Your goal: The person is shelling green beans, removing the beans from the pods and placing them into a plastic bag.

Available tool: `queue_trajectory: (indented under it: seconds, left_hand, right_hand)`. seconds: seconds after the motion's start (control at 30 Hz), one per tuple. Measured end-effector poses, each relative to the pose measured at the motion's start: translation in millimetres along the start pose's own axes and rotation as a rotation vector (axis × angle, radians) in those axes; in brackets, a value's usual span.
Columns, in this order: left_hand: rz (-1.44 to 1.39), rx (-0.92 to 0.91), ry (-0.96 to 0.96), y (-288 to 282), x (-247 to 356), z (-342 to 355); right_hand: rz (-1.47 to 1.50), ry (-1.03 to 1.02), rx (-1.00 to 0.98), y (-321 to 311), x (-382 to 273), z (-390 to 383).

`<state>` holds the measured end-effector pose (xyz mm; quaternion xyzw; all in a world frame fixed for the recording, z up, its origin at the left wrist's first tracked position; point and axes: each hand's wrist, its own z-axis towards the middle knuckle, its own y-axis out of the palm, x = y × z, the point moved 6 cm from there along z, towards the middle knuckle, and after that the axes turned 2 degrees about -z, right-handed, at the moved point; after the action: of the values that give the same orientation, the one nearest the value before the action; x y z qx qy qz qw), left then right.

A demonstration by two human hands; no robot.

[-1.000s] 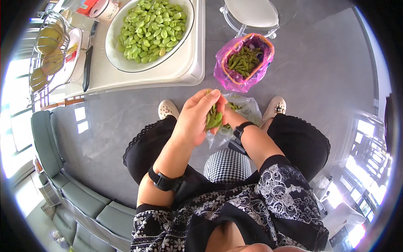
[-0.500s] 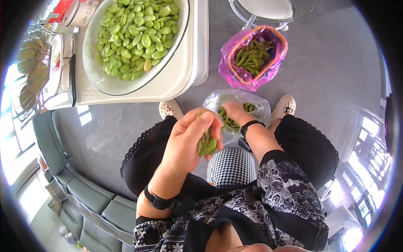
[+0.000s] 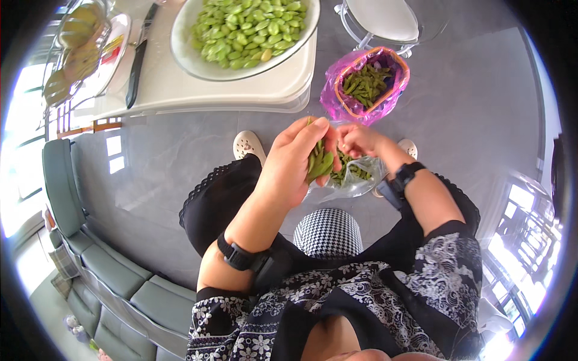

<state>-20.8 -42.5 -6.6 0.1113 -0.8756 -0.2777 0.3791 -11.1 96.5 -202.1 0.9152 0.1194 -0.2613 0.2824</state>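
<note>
My left hand (image 3: 289, 159) is closed around several green bean pods (image 3: 321, 161), which show between its thumb and fingers. Right beside it, my right hand (image 3: 362, 140) has its fingers curled and pressed together near the left fingertips. Whether it pinches a pod cannot be made out. Below both hands, between my feet, sits a clear plastic bag (image 3: 365, 191) with more green pods (image 3: 354, 171) inside, partly covered by the hands. Ahead to the left, a wide white bowl (image 3: 180, 51) is heaped with shelled green beans (image 3: 250, 30).
A pink-purple bag (image 3: 332, 99) lining a bin holds green pods or husks. The bowl stands on a cream table (image 3: 211, 97) with a black-handled knife (image 3: 137, 78) and a wire fruit basket (image 3: 75, 60). Beyond is a white-seated chair (image 3: 388, 18); a houndstooth stool (image 3: 328, 234) sits under me.
My right hand has come up out of the clear bag to beside my left hand. The left hand, still holding the pods, sits farther forward and right in view; the view has also shifted.
</note>
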Motion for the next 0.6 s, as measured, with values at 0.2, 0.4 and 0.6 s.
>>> queue_trajectory:
  seconds: [0.2,0.4,0.6]
  left_hand:
    - [-0.122,-0.052,0.014,-5,-5,-3]
    - [-0.145,-0.049,-0.010,-5,-8,-8]
    - [-0.163,-0.082,-0.069,2,-13,-6]
  right_hand:
    - [0.198,-0.518,-0.062,65,-153,-111]
    - [0.154,-0.746,0.277,116,-253,-117]
    - [-0.272,-1.081,0.567,161,-307,-107]
